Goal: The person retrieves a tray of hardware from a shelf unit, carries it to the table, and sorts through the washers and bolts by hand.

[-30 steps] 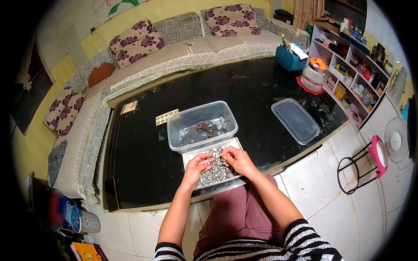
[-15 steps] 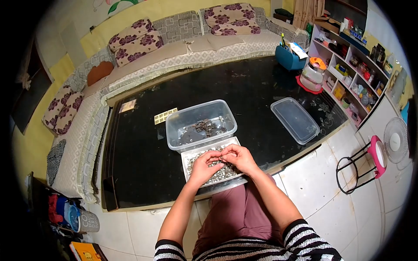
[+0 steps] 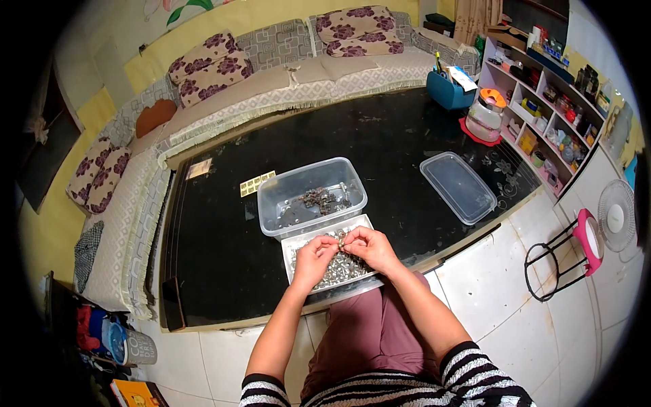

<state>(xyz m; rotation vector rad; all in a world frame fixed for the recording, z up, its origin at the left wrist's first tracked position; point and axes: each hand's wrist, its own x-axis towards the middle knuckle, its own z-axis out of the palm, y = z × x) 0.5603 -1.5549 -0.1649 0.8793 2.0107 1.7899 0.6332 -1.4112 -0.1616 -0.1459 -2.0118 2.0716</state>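
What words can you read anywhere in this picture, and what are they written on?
The grey cylindrical cup on the floor carries white letters, too blurred to read.
The orange book beside it has a cover too small to read.
The white shelf's small jars have unreadable labels.

tray [image 3: 290, 245]: we see a shallow white tray at the table's near edge, just beside the clear tub.
metal parts [image 3: 339, 270]: small silvery pieces heaped inside it; one is pinched between our fingertips.

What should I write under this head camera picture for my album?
Two hands, left hand and right hand, meet over a white tray of small metal parts, beside a clear tub.
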